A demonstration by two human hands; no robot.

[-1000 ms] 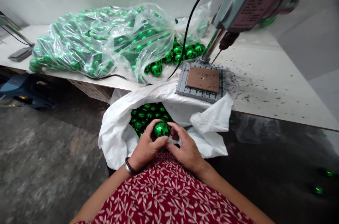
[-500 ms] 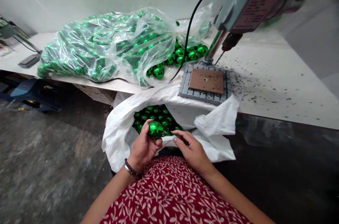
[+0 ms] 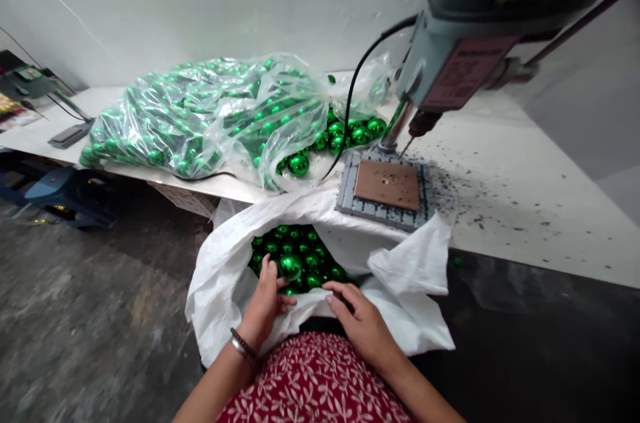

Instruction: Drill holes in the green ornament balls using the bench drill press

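Note:
A shiny green bauble [image 3: 290, 267] is just beyond the fingers of my left hand [image 3: 267, 296], which is open with the fingers apart; I cannot tell whether the bauble rests on the others or is dropping. Under it many more green baubles [image 3: 320, 256] fill a white sack [image 3: 215, 276] that gapes in front of my lap. Over the sack's near right rim, my right hand [image 3: 357, 316] is half curled, thumb and forefinger apart, nothing visible between them.
A bench drill [image 3: 425, 123] stands on the white table [image 3: 525, 209], a brown board [image 3: 387, 184] on its base and dark shavings around it. Left of it lies a clear bag [image 3: 200, 123] of green baubles. A black cable [image 3: 350, 99] loops down. A blue stool [image 3: 70, 193] stands at left.
My left hand has let go of the green bauble and opened, moving slightly left. My right hand has drawn apart from it. The whole view has tilted up.

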